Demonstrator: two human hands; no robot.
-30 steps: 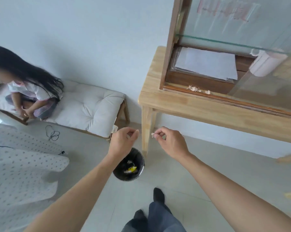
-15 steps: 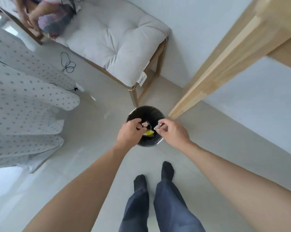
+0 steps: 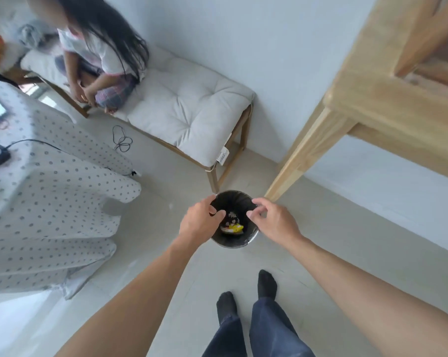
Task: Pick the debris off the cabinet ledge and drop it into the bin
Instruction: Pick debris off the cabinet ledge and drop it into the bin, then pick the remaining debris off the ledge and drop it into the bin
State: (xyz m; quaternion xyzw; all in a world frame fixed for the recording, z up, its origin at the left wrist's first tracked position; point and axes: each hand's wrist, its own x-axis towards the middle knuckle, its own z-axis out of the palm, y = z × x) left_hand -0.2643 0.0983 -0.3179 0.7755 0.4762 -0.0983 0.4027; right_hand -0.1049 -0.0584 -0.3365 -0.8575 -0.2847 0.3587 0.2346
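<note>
A small round bin (image 3: pixel 239 244) with a black liner stands on the floor by the table leg. Inside it lie pale debris bits (image 3: pixel 232 215) and a yellow scrap (image 3: pixel 235 228). My left hand (image 3: pixel 201 222) hovers over the bin's left rim, fingers loosely curled and apart, holding nothing. My right hand (image 3: pixel 270 220) hangs over the right rim, thumb and fingers parted, also holding nothing. The cabinet ledge is out of view.
A light wooden table (image 3: pixel 387 106) rises at the right, its leg (image 3: pixel 292 166) just behind the bin. A cushioned bench (image 3: pixel 186 109) with a seated person (image 3: pixel 99 55) stands at the back left. A dotted cloth (image 3: pixel 45 202) covers furniture at the left. My socked feet (image 3: pixel 246 297) stand below.
Both hands carried pinched debris from in front of the table down over the bin. Their fingers have now spread apart and the bits lie inside the bin.
</note>
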